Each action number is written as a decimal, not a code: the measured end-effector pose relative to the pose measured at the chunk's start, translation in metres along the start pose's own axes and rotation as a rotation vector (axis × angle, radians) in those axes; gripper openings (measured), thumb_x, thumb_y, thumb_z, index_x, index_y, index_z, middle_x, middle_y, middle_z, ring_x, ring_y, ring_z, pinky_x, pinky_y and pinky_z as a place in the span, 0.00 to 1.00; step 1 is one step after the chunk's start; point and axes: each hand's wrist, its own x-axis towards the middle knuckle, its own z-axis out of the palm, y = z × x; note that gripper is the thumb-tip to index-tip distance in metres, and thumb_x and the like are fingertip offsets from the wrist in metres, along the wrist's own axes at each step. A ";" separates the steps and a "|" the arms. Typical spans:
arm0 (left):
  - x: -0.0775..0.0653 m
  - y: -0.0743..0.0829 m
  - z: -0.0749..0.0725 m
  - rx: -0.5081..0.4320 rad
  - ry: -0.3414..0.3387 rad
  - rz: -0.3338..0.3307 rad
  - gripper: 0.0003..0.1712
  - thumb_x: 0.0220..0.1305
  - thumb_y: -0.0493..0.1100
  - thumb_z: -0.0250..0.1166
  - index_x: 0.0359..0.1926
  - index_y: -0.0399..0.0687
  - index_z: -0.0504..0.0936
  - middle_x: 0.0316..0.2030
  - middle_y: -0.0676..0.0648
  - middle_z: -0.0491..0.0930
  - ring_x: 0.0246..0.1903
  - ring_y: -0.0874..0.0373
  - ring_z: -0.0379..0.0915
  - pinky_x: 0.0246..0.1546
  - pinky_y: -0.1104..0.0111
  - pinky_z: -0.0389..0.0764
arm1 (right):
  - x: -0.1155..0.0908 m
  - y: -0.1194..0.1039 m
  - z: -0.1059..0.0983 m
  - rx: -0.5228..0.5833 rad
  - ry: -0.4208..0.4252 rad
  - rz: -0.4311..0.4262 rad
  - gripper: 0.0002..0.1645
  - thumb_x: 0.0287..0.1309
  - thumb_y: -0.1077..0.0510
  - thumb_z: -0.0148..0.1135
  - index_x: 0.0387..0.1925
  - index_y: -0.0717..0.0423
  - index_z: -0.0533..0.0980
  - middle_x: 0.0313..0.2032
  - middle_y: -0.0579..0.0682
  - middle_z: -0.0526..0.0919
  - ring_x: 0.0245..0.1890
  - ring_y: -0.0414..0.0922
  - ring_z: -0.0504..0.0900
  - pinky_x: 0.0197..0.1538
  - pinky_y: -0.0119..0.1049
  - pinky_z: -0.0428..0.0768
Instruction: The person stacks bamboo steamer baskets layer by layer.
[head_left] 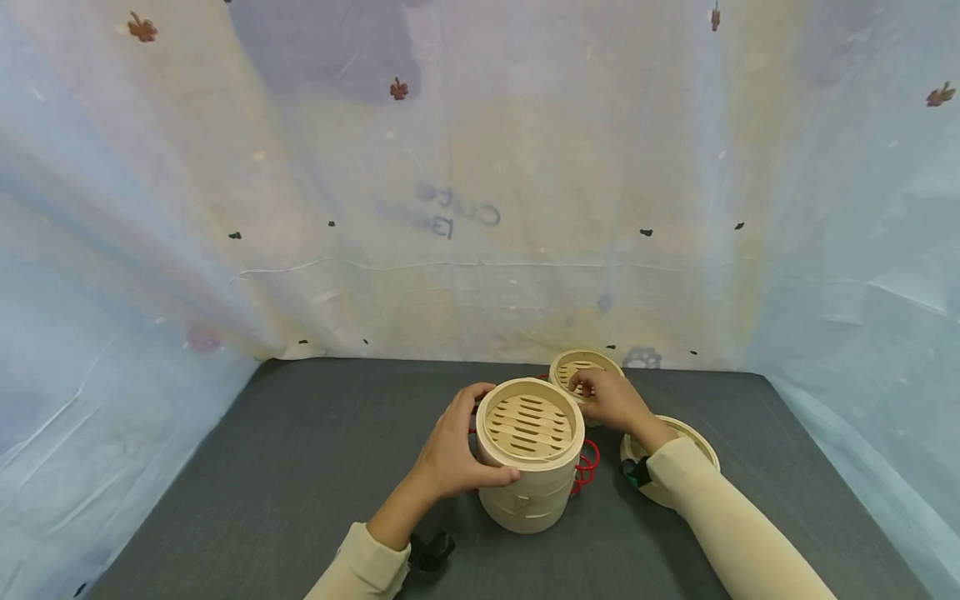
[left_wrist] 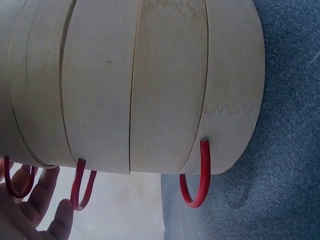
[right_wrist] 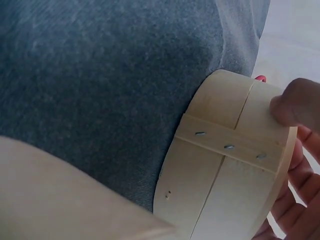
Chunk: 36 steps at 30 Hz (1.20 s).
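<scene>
Stack (head_left: 529,467): bamboo steamer tiers piled near the front middle of the table (head_left: 300,450); I count about three tiers, the top one open, its slatted floor showing.
Left hand (head_left: 453,454): I see it curled round the left side of the top tier, thumb across the front wall, fingers wrapped behind.
Red handles (left_wrist: 196,177): wire loops fixed to the tier walls; in the left wrist view three hang below the stack, and the left fingertips (left_wrist: 47,187) lie close by two of them.
Small steamer (head_left: 581,372): single tier standing just behind and to the right of the stack.
Right hand (head_left: 611,400): I see it gripping the small steamer's near rim; in the right wrist view the thumb (right_wrist: 295,102) presses the outer wall while the fingers curl on the inner side.
Lid (head_left: 701,442): pale round piece lying flat under the right forearm, right of the stack.
Backdrop (head_left: 480,167): pale printed cloth hung on three sides of the table.
</scene>
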 end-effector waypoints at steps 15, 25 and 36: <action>0.000 -0.003 0.002 -0.010 -0.007 -0.009 0.59 0.32 0.64 0.79 0.68 0.61 0.62 0.58 0.58 0.69 0.53 0.62 0.69 0.49 0.60 0.76 | -0.002 0.003 -0.005 -0.040 0.055 -0.008 0.12 0.51 0.49 0.70 0.38 0.44 0.81 0.29 0.43 0.78 0.25 0.38 0.71 0.32 0.38 0.70; 0.000 -0.004 0.001 -0.029 -0.006 0.006 0.59 0.33 0.64 0.78 0.68 0.60 0.61 0.59 0.57 0.69 0.54 0.61 0.69 0.49 0.60 0.76 | -0.006 -0.001 -0.008 -0.072 0.112 0.006 0.13 0.44 0.52 0.72 0.36 0.44 0.82 0.27 0.42 0.77 0.26 0.39 0.71 0.34 0.43 0.69; 0.000 -0.003 0.000 -0.025 -0.007 0.002 0.59 0.33 0.63 0.78 0.68 0.59 0.61 0.58 0.57 0.69 0.53 0.61 0.69 0.48 0.59 0.76 | -0.013 -0.012 -0.023 -0.073 0.181 0.035 0.16 0.41 0.60 0.68 0.37 0.47 0.83 0.29 0.46 0.77 0.28 0.42 0.71 0.33 0.42 0.68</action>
